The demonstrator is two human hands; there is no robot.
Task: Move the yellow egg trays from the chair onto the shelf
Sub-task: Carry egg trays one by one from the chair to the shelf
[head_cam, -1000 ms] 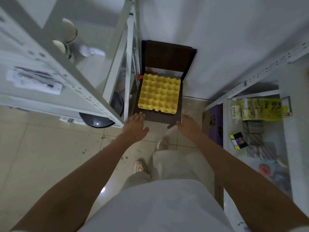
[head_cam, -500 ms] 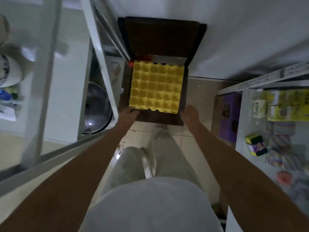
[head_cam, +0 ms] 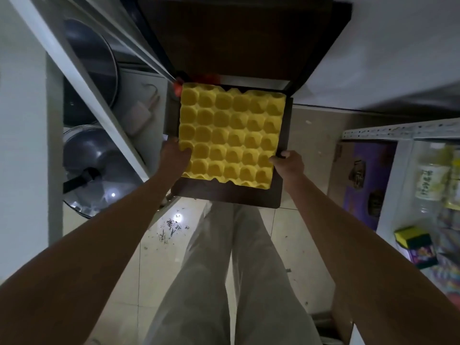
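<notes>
Yellow egg trays (head_cam: pixel 230 135) lie on the dark chair (head_cam: pixel 231 192) seat. The left hand (head_cam: pixel 175 155) pinches their left edge; the right hand (head_cam: pixel 288 165) clasps their right edge.

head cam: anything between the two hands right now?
Only the yellow egg trays, sitting on the dark chair seat. The left hand grips their left edge, the right hand their right edge. Nothing else lies in that stretch in the head view.

Both arms extend forward and down, roughly parallel. The left hand (head_cam: pixel 175 155) is curled, thumb on top of an edge, remaining fingers hidden beneath. The right hand (head_cam: pixel 288 165) is likewise curled, thumb uppermost, fingers wrapped under.
</notes>
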